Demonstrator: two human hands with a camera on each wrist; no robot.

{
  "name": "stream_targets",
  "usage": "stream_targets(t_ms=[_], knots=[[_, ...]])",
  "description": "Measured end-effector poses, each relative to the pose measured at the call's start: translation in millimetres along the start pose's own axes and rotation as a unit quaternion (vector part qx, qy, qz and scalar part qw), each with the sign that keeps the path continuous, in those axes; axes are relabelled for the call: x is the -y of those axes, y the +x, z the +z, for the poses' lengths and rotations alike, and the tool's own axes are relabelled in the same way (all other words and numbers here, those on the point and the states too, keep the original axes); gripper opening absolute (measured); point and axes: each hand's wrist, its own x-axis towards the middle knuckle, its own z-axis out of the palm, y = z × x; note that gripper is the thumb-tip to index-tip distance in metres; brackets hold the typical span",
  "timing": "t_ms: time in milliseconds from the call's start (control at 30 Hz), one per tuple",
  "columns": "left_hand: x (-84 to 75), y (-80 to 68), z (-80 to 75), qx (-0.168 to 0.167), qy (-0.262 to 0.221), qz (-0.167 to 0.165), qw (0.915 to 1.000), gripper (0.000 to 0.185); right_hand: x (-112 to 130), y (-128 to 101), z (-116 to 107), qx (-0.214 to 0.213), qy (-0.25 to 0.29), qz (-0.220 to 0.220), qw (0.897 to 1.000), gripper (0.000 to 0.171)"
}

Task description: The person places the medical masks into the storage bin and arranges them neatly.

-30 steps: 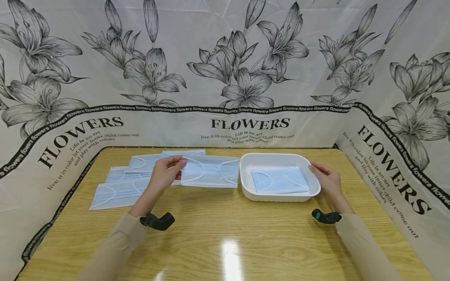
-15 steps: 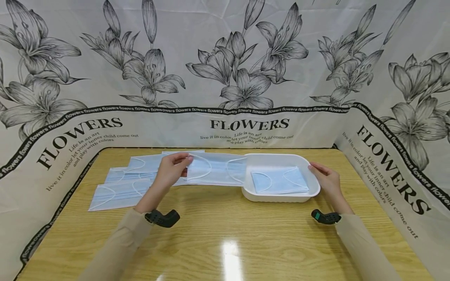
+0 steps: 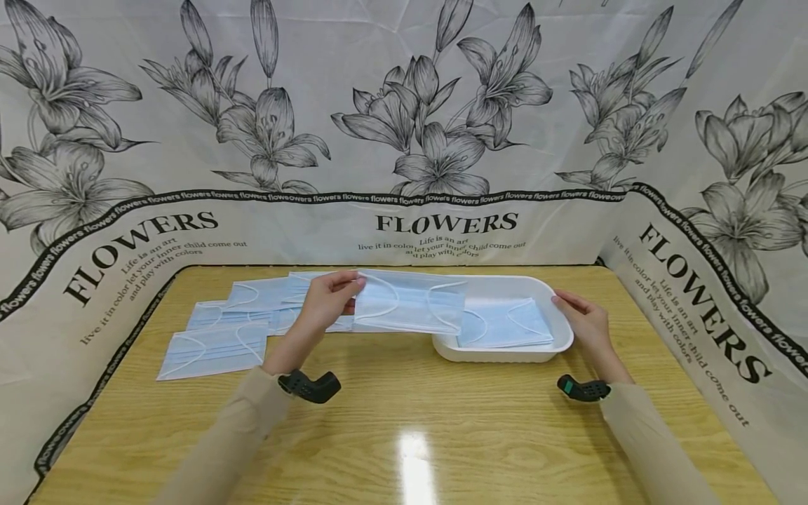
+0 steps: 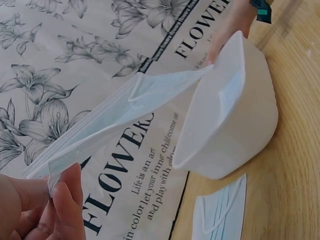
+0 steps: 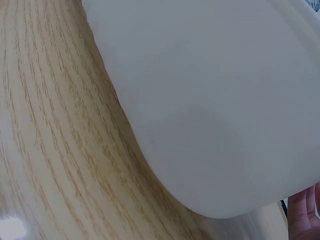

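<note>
My left hand [image 3: 325, 305] pinches one end of a light-blue disposable face mask [image 3: 410, 301], thumb against fingers. The mask stretches out to the right, its far end overlapping the left part of a white plastic tub [image 3: 505, 355] in the head view. From the left wrist view, the held mask [image 4: 100, 120] hangs in the air, tilted, with an ear loop showing. Inside the tub lie flat masks [image 3: 505, 324] with white ear loops. My right hand [image 3: 590, 326] holds the tub's right rim; in the right wrist view the tub's wall [image 5: 210, 110] hides most of that hand.
Several more masks [image 3: 211, 351] lie spread and overlapping on the left of the wooden table [image 3: 379, 435]. A flower-printed cloth [image 3: 303, 231] rises behind the table and along both sides.
My left hand has carried the pinched mask to the right and slightly up, from beside the tub to over its left part. The right hand stays at the tub's rim.
</note>
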Motion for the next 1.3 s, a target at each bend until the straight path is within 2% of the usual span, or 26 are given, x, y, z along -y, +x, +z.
stream_targets(t_ms=[267, 567, 733, 1300], knots=[[-0.7, 6.8, 19.2, 0.001, -0.012, -0.009, 0.9999, 0.037, 1.4, -0.2, -1.4, 0.002, 0.001, -0.003, 1.0, 0.062], [10.9, 9.8, 47.8, 0.009, -0.024, -0.003, 0.9997, 0.033, 1.8, -2.2, -0.6, 0.001, -0.001, 0.001, 1.0, 0.063], [12.2, 11.5, 57.3, 0.005, -0.039, 0.002, 0.9992, 0.032, 2.4, -3.2, 0.9, -0.003, 0.0, -0.001, 1.0, 0.063], [18.2, 16.4, 84.8, -0.002, -0.071, -0.014, 0.9974, 0.03, -1.7, -3.0, -0.4, 0.0, -0.01, -0.012, 1.0, 0.066]])
